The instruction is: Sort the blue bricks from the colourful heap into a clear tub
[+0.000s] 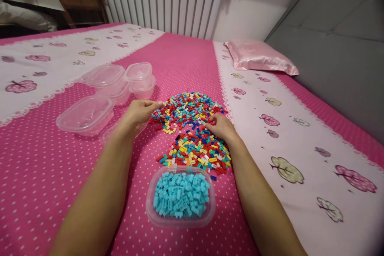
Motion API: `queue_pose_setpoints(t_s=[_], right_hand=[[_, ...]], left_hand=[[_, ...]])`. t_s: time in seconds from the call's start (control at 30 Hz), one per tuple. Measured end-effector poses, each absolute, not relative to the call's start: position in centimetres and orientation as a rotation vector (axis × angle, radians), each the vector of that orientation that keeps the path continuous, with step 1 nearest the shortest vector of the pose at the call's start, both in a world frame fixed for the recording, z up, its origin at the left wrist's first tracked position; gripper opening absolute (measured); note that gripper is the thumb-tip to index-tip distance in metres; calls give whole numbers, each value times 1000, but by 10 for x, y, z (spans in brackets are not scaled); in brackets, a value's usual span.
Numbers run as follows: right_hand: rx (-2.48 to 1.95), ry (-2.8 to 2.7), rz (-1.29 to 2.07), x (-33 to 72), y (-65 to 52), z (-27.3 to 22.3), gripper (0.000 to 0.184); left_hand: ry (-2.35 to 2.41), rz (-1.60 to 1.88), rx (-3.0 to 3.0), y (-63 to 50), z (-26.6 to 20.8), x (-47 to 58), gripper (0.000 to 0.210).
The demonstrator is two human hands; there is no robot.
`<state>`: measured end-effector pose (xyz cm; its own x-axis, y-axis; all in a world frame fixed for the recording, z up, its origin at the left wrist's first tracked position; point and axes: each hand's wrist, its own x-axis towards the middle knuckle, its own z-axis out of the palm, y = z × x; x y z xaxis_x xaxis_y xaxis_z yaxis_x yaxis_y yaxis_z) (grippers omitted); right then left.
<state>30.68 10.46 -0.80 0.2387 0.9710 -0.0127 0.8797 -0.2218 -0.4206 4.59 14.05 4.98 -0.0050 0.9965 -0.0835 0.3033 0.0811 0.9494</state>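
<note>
Mixed small toy building bricks [192,106] lie in a wide heap, with a second heap of bricks [198,152] nearer to me. At the left edge of the far heap is my left hand [141,113], thumb and fingers pinched together. My right hand [222,127] reaches in from the right where the heaps meet, its fingertips also closed together low over the bricks. Anything between either hand's fingertips is too small to make out. Closest to me stands a clear plastic container [150,212] full of light blue bricks [181,196].
Clear containers stand at the left: one in front [85,114], a stack [105,78] behind, another stack [138,74] beside it. A clear lid or tub [108,134] sits partly behind my left forearm. A pink pillow [259,56] lies by the grey headboard [333,44].
</note>
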Motion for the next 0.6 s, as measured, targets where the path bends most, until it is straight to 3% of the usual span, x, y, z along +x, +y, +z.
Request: queue_pose_setpoints(t_s=[0.27,0.6], right_hand=[[-2189,-1709,409,306,104,-7,29],[-2181,-1714,414,305,103,-5,29]], left_hand=[[1715,503,2187,149,31,56,27],[1855,173,2251,142,30,67,28]])
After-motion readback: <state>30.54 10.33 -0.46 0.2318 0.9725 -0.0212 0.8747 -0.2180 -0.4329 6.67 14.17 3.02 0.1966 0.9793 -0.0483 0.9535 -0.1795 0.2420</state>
